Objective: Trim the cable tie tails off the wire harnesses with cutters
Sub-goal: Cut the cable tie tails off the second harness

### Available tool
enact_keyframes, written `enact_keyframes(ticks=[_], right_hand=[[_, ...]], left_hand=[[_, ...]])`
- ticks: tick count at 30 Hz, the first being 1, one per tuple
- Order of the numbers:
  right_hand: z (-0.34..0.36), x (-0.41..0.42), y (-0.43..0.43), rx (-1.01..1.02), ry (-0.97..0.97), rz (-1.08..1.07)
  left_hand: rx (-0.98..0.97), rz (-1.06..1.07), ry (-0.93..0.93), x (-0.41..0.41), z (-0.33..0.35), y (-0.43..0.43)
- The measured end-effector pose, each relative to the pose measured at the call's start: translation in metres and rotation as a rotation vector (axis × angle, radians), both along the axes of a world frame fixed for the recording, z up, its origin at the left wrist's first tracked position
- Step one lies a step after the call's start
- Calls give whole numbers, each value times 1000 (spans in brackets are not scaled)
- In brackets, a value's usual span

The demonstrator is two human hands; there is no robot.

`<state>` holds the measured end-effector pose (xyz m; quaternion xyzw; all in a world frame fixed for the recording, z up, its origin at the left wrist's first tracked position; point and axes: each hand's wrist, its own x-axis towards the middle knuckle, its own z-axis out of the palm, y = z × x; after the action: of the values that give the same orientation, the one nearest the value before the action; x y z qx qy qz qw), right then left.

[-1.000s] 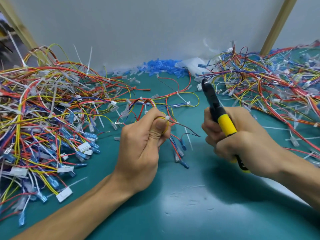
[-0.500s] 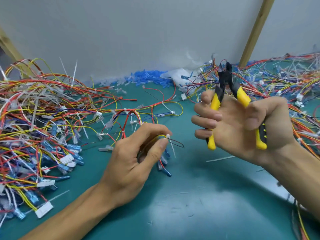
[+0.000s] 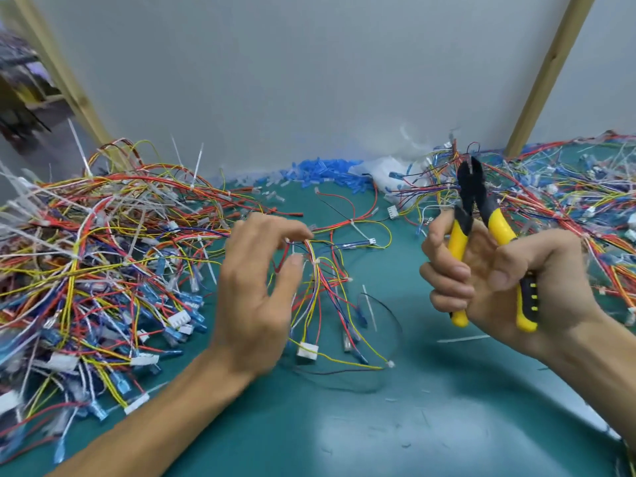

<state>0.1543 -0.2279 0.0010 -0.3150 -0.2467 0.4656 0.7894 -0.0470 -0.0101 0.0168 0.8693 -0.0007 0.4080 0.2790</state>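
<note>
While the right hand point(image 3: 509, 287) grips the yellow-handled cutters point(image 3: 481, 204), tips toward twelve o'clock, the left hand point(image 3: 254, 294) hangs loose with fingers uncurled. Its index tip touches the wire harness point(image 3: 315, 261), which lies on the green mat point(image 3: 378, 425) at the hand's three o'clock.

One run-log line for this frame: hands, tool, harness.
left hand: open, beside harness on mat | right hand: grips cutters, handles spread, head up | no cut underway

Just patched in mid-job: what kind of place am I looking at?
Probably a wire-harness assembly bench: harness piles heaped on a green mat, cutters in the right hand, and loose blue sleeves along the back wall.
</note>
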Motion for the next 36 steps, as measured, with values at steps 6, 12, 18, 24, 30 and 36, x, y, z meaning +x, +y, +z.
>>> enact_keyframes(ticks=[6,12,18,24,30,36], right_hand=[[9,-21,-3,30,-163,244],[25,-50,-3,-244,-718,0],[28,-76,0,-168,-827,437],[31,-72,1,-215,-755,392],[28,-71,5,-275,-788,264],[27,-75,4,-404,-943,271]], left_hand=[[129,435,441,13,-11,38],[246,139,-217,5,10,26],[386,4,-316,1,5,11],[624,244,-385,-3,10,42],[495,155,-451,3,19,43],[588,58,-433,6,39,45]])
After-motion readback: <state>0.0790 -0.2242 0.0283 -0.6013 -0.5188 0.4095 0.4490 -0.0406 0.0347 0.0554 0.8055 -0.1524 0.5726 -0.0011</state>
